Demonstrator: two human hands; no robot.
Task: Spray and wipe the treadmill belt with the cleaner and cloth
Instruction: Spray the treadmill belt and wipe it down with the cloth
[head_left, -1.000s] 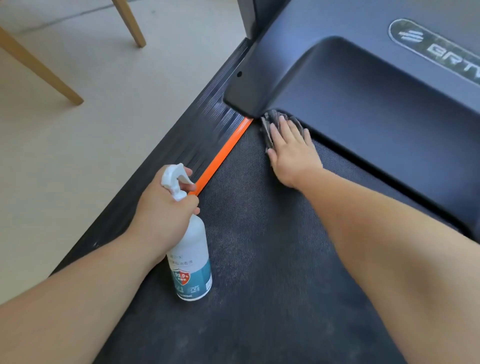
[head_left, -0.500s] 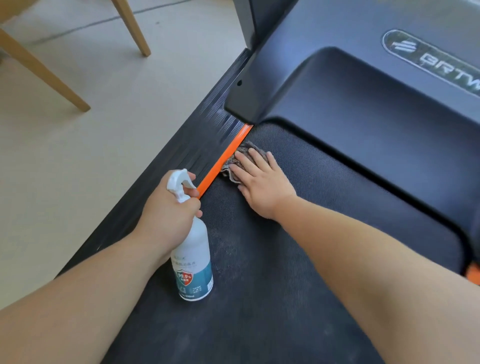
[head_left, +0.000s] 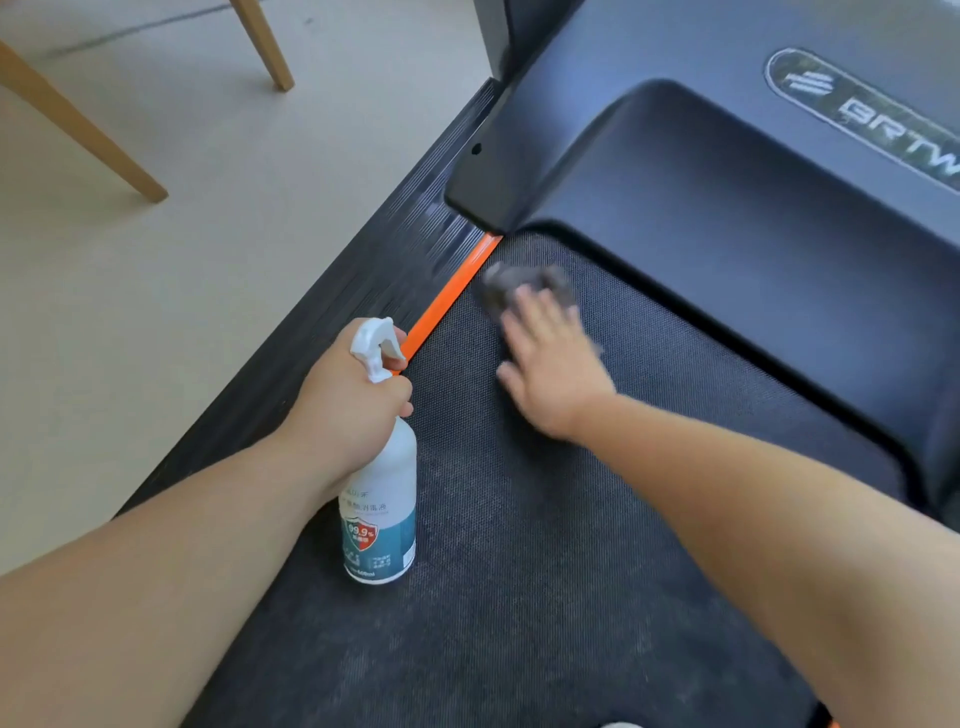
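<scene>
**Cloth swings off the edge strip and back across the belt**

Since half a second ago the right hand has carried the grey cloth away from the orange strip, where it was touching, to a spot just short of the motor cover. A second ago it was tucked into the corner under that cover, so the stroke runs back and forth over the front left corner of the belt. Hand and cloth are smeared with motion. The fingers look extended and flat, pressing the cloth down rather than clutching it.

By my reading, wiping is under way but confined to this corner. The long stretch of belt nearer the camera shows pale mottling and probably still needs passes.

The left hand has not shifted. It is wrapped around the neck of the spray bottle, below the white trigger, with the bottle's base on the belt beside the strip. The bottle is opaque white, so how much cleaner it holds cannot be told.
</scene>
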